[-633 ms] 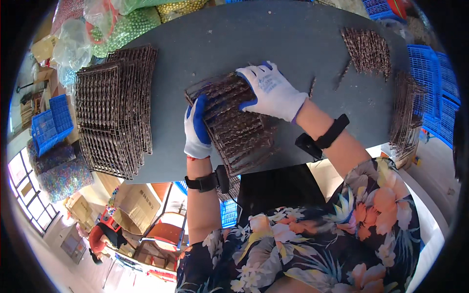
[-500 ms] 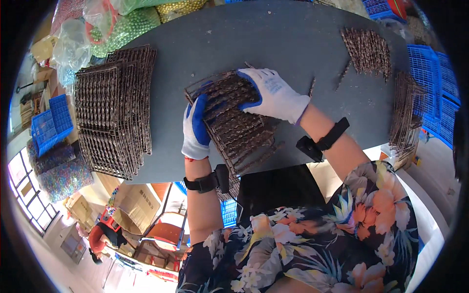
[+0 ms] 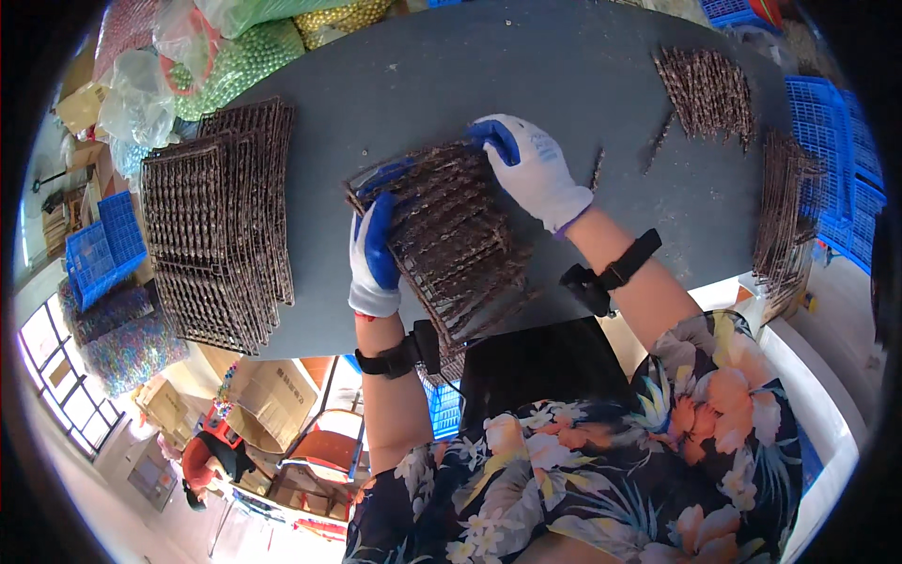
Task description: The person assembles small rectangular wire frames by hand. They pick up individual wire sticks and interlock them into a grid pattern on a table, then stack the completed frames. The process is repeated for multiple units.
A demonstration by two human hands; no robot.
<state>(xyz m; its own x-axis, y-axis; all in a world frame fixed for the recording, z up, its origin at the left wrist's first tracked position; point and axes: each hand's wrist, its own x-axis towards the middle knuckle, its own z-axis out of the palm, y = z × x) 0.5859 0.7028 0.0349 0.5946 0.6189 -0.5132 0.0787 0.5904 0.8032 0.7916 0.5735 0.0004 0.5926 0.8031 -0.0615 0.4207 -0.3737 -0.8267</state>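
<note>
A brown woven wire-and-twig panel lies tilted on the grey table in front of me. My left hand, in a white glove with blue fingers, grips its left edge. On the panel's upper right corner rests my right hand, gloved the same way, fingers curled over the rim. More panels of the same kind lie stacked beneath the one I hold.
A tall pile of the same brown panels stands at the table's left. Loose twig bundles lie at the far right, another panel stack at the right edge. Blue crates and bags of beads surround the table.
Both hands have shifted slightly along the panel's edges; the panel has turned a little under them. The stacks have not moved.
</note>
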